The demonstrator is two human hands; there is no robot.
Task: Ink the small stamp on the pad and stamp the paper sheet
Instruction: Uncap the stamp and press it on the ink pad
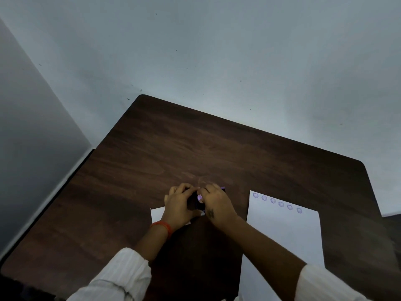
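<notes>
My left hand [179,206] and my right hand [217,204] meet at the middle of the table, fingertips touching. Both are closed around a small dark ink pad [196,204] with purple edges. One purple corner of it pokes out past my right fingers. The hands hide the small stamp, so I cannot make it out. To the right lies the white paper sheet [284,233], about a hand's width from my right hand. Several round purple stamp marks [277,202] run in a row along its top edge.
A small white slip of paper [157,215] lies under my left wrist. The dark wooden table [173,148] stands in a corner, with pale walls close behind it and to the left. The table's right edge is just past the sheet.
</notes>
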